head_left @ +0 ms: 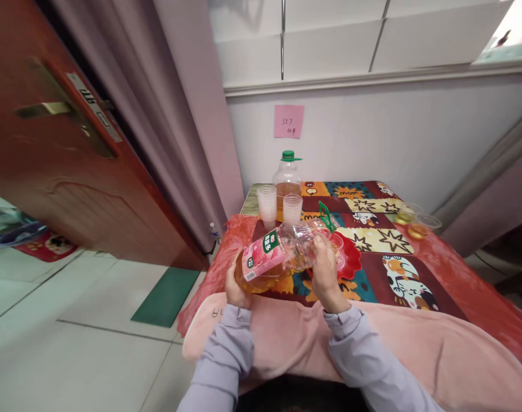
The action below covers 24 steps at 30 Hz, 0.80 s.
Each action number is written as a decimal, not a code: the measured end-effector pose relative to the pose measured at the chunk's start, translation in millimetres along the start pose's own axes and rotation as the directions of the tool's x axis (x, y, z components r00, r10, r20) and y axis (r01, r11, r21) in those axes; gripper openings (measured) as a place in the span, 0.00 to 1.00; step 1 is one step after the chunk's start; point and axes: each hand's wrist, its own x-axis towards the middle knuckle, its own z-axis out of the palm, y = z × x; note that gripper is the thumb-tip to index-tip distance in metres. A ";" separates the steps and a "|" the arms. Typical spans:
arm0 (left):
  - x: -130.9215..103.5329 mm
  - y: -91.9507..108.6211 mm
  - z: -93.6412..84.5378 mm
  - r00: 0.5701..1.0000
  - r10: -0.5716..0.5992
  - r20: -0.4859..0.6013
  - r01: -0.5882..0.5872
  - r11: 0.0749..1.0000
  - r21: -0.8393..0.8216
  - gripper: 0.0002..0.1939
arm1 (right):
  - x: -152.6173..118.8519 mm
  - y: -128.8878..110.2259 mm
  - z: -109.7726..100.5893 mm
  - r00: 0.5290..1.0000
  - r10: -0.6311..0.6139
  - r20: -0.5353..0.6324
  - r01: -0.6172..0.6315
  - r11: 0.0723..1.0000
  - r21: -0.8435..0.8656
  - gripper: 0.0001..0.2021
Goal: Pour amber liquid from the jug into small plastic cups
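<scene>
A large clear plastic bottle [267, 254] of golden liquid, with a pink and green label, lies tilted over the table, its neck toward the right. My left hand [236, 284] is closed around its base end. Near the neck, my right hand [325, 269] grips the bottle's upper part. A green plastic loop [326, 217] sticks out by the neck; I cannot tell whether the mouth is capped. Below and beyond my right hand sits a red scalloped dish [350, 258], partly hidden. I cannot make out any liquid flowing.
Behind stand two stacks of clear plastic cups, a taller stack [267, 203] and a shorter stack [292, 207], before a green-capped bottle [287, 174]. Two cups of yellowish liquid [419, 229] are at the right. A pink cloth [286, 337] covers the near edge; a door [93, 143] stands left.
</scene>
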 end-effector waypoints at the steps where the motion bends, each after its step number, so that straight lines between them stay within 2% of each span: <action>1: 1.0 2.7 -2.2 1.000 -0.012 -0.005 0.012 1.000 -0.006 0.28 | 0.2 0.4 -0.1 1.000 -0.003 0.003 0.003 1.000 -0.002 0.34; 4: 4.5 16.8 -10.3 0.999 -0.001 -0.041 0.001 1.000 -0.005 0.27 | 0.1 0.2 -0.7 1.000 0.003 0.020 -0.002 1.000 -0.021 0.34; 7: 8.7 46.6 -12.9 0.996 0.078 -0.036 -0.076 0.996 0.055 0.32 | -1.8 -3.2 -0.5 1.000 -0.002 0.025 0.004 0.998 -0.055 0.34; 8: 10.4 59.6 -10.7 0.992 0.125 0.010 -0.125 0.988 0.085 0.35 | -3.1 -5.1 0.1 1.000 -0.016 0.027 0.018 0.998 -0.064 0.34; 10: 14.6 85.5 -1.1 0.932 0.264 0.249 -0.323 0.916 0.239 0.50 | -6.3 -9.3 2.3 0.998 -0.053 0.043 0.056 0.996 -0.063 0.32; 11: 17.2 96.7 5.8 0.897 0.278 0.344 -0.379 0.884 0.273 0.57 | -8.2 -11.5 3.8 0.996 -0.070 0.057 0.073 0.996 -0.053 0.31; 13: 22.3 111.9 21.0 0.859 0.251 0.446 -0.408 0.862 0.301 0.66 | -11.7 -15.8 7.1 0.991 -0.096 0.095 0.098 0.995 -0.024 0.29; 15: 26.5 116.8 33.9 0.842 0.184 0.506 -0.373 0.878 0.301 0.70 | -14.5 -19.8 10.1 0.984 -0.114 0.136 0.115 0.993 0.006 0.27; 18: 30.1 111.3 42.1 0.827 0.105 0.553 -0.318 0.897 0.306 0.66 | -16.5 -25.6 11.6 0.974 -0.146 0.173 0.143 0.989 0.029 0.26; 21: 31.4 103.4 37.5 0.822 0.137 0.553 -0.374 0.862 0.342 0.61 | -15.7 -29.0 6.0 0.939 -0.192 0.284 0.181 0.981 0.065 0.26; 24: 32.0 100.3 28.6 0.819 0.189 0.542 -0.448 0.800 0.398 0.62 | -10.1 -24.9 -11.8 0.899 -0.169 0.405 0.159 0.986 0.058 0.32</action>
